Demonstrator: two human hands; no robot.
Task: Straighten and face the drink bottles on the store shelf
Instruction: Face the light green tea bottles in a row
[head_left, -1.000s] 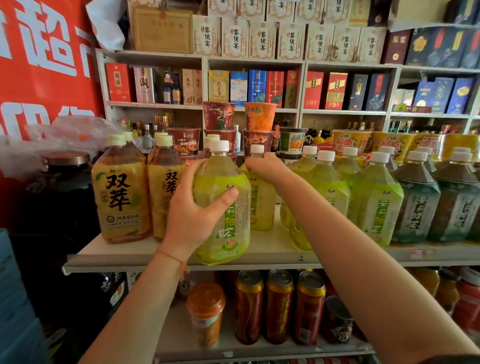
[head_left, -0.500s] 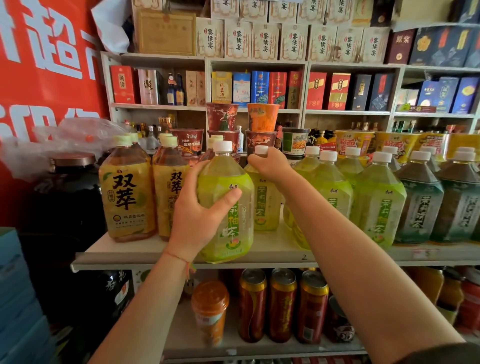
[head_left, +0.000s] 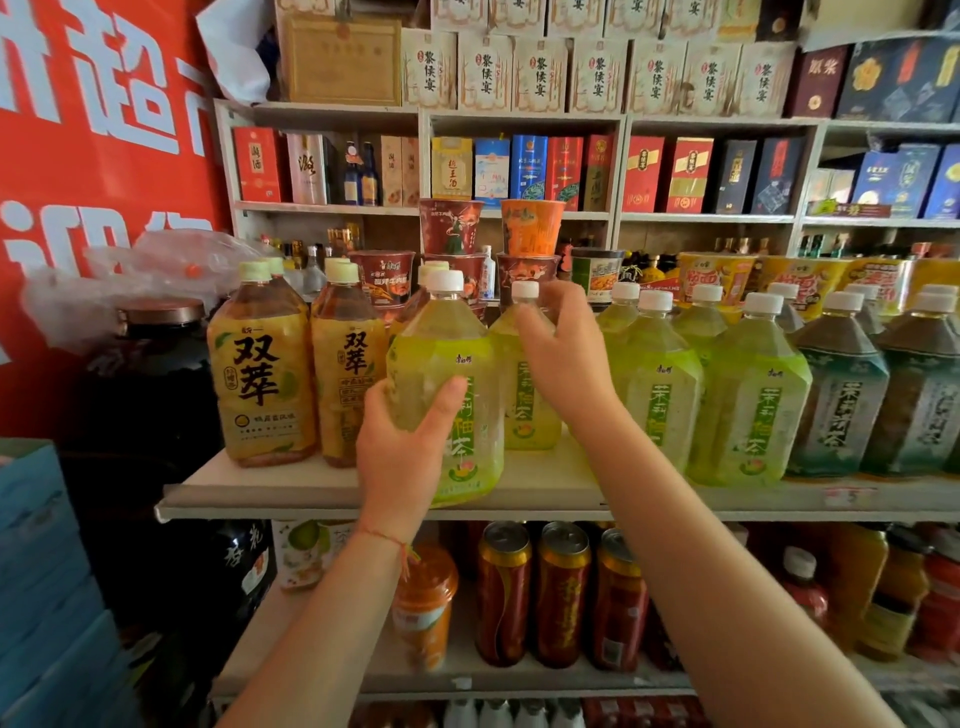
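The front green tea bottle (head_left: 451, 395) stands at the front edge of the white shelf (head_left: 332, 493), upright with its white cap up, filled with pale yellow-green drink almost to the neck; its green label faces forward and a little to the right. The left hand (head_left: 402, 452) grips its lower left side, thumb pressed across the front, fingers wrapped behind. Just behind and to the right stands a second green tea bottle (head_left: 522, 410), also upright, label forward, holding the same pale drink. The right hand (head_left: 563, 358) curls over its shoulder below the cap, fingers closed round the neck area. The hands are apart, one on each bottle. To the left stand two amber tea bottles (head_left: 262, 374), upright, labels forward, full of brown tea. To the right runs a row of more green bottles (head_left: 748, 400), then dark green bottles (head_left: 836, 400). Below the shelf stand red cans (head_left: 561, 597) and an orange cup (head_left: 423, 608). Behind are instant noodle cups (head_left: 452, 228)
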